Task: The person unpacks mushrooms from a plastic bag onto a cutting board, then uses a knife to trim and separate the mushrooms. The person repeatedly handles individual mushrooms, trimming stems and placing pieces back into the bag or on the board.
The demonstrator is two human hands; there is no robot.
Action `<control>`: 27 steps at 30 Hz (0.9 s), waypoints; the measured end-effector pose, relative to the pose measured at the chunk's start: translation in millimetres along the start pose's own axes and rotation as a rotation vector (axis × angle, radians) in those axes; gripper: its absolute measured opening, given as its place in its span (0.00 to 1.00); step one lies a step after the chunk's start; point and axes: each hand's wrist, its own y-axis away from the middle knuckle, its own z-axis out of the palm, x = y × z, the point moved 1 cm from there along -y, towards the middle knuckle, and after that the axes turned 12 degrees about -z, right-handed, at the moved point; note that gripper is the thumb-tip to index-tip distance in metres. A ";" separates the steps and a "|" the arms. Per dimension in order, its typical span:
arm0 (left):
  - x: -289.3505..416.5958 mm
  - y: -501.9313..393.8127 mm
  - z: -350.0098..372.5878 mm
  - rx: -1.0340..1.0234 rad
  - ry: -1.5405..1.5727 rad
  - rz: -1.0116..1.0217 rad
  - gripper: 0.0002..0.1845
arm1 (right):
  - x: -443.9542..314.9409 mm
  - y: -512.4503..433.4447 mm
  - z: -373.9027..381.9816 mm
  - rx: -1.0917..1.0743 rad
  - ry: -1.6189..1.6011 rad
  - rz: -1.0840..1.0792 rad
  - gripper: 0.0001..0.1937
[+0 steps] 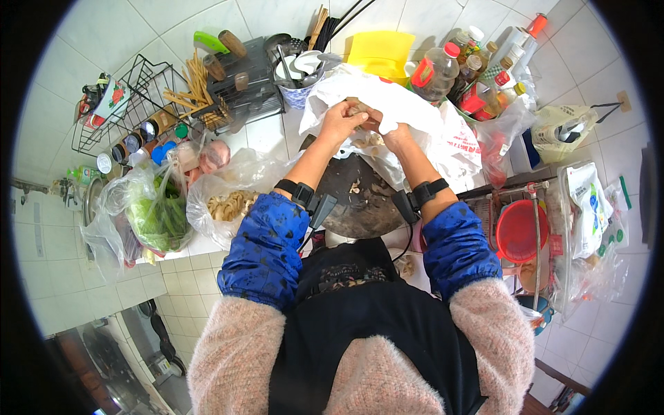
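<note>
My left hand (342, 121) has its fingers curled around a small pale brown piece, perhaps garlic or ginger, just inside the mouth of a white plastic bag (410, 104). Close against it on the right, my right hand (390, 132) reaches in with its fingertips near the same piece; a fold of the bag hides part of this hand. Several pale pieces (371, 142) lie in the bag under the hands. Below them is a round, dark chopping board (358, 202) with small peel scraps (355, 187) on it.
Left of the board stand a bag of pale brown mushrooms (231, 205) and a bag of leafy greens (158, 212). Behind are a knife rack (246, 78) and a utensil pot (296, 96). Bottles (436, 72) crowd the back right; a red basin (521, 231) sits on the right rack.
</note>
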 end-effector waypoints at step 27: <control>-1.8 -11.0 -12.7 0.168 -0.137 0.248 0.23 | 14.5 -7.3 -37.6 -0.157 1.451 -0.837 0.12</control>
